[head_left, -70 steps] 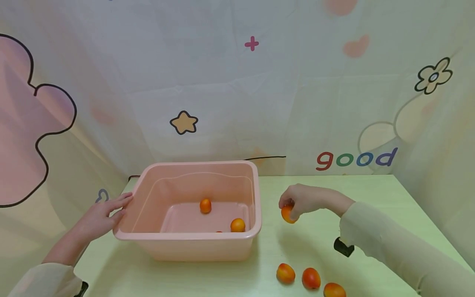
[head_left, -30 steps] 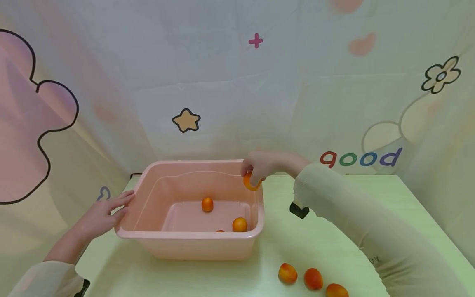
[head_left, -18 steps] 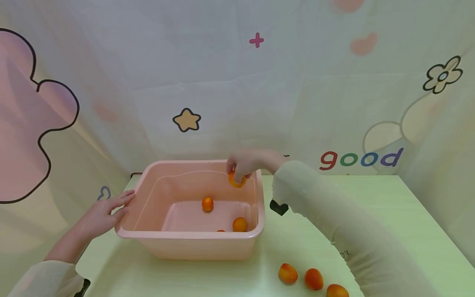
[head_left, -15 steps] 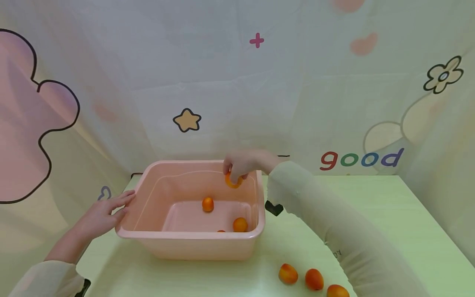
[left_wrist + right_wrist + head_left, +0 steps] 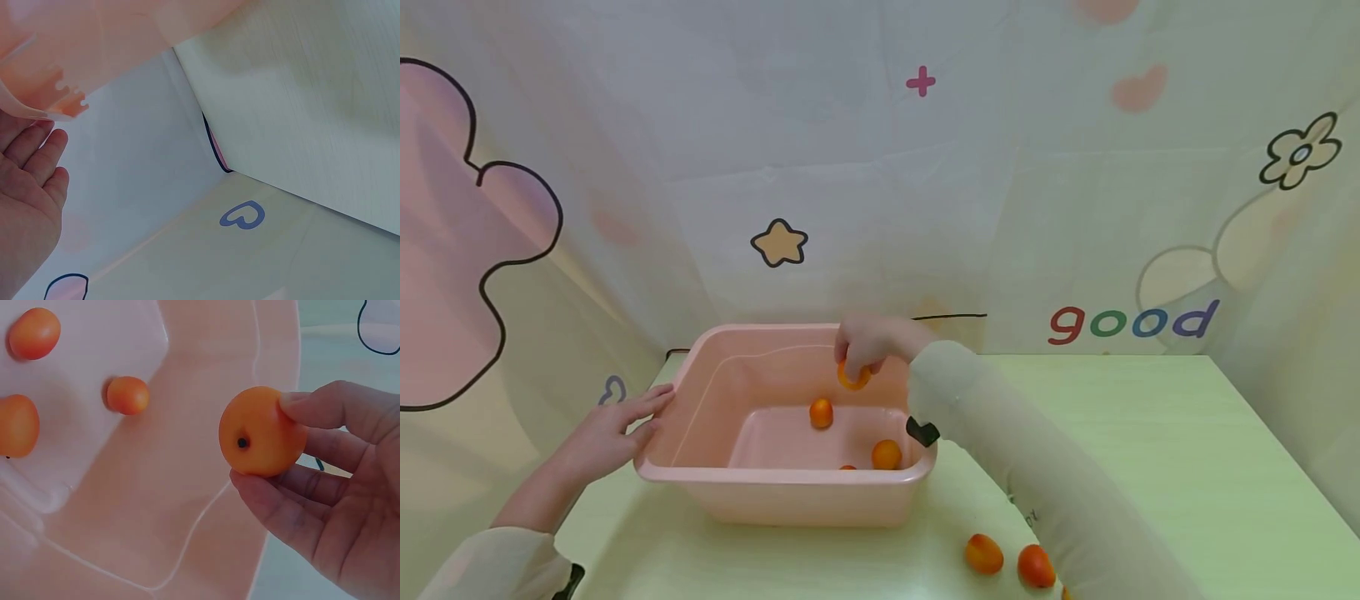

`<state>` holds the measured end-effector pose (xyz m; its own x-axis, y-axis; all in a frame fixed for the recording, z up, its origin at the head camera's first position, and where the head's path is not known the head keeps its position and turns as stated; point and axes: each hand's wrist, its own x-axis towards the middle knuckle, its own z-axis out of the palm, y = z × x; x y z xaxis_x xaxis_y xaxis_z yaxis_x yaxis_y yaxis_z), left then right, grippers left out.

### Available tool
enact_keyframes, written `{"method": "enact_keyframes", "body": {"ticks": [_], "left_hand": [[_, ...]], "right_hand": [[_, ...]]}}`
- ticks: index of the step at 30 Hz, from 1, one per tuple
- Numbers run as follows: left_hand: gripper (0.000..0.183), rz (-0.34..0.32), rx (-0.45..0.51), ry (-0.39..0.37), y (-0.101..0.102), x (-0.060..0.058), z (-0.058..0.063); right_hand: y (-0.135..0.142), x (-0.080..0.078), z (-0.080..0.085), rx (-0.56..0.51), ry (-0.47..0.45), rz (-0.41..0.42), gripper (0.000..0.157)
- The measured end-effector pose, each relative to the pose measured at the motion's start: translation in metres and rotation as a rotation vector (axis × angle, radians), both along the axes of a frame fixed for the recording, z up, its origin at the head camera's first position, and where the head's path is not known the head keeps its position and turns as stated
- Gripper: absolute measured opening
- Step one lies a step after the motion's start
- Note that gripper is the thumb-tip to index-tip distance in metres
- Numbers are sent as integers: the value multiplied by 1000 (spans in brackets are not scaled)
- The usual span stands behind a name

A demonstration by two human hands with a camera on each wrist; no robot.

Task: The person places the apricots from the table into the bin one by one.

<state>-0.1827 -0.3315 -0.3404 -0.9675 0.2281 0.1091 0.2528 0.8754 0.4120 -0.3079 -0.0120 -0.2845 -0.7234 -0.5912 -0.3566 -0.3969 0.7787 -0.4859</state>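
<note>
In the head view a pink plastic basin point(image 5: 782, 500) stands on the table. My right hand point(image 5: 876, 340) is over its inside near the back wall and pinches an orange apricot point(image 5: 853, 380) between thumb and fingers. The right wrist view shows this apricot point(image 5: 256, 434) with a dark stem spot facing the camera. Lower down, a few apricots lie on the basin floor, such as a deep orange apricot point(image 5: 822, 413) and a lighter apricot point(image 5: 886, 455). My left hand point(image 5: 602, 437) touches the basin's left rim with extended fingers; the left wrist view shows those fingertips point(image 5: 57, 137) beneath the rim.
On the pale green table point(image 5: 1150, 450), right of the basin, lie an apricot point(image 5: 984, 554) and a redder apricot point(image 5: 1036, 567). Another is mostly hidden by my right sleeve point(image 5: 1037, 467). A printed cloth point(image 5: 865, 208) hangs behind the table.
My right hand has carried the apricot from the table's right side leftward over the basin's right rim, and lately slightly lower. The left hand keeps its place on the rim.
</note>
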Motion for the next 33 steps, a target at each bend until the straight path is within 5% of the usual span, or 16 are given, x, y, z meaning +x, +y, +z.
{"method": "enact_keyframes", "body": {"ticks": [7, 19, 33], "left_hand": [[45, 7, 7, -16, 1, 0, 1], [45, 5, -6, -6, 1, 0, 0], [44, -1, 9, 0, -1, -1, -1]], "right_hand": [[-3, 1, -13, -31, -78, -86, 14], [-19, -2, -32, -17, -51, -72, 17], [-21, 4, -51, -64, -143, -205, 17]]}}
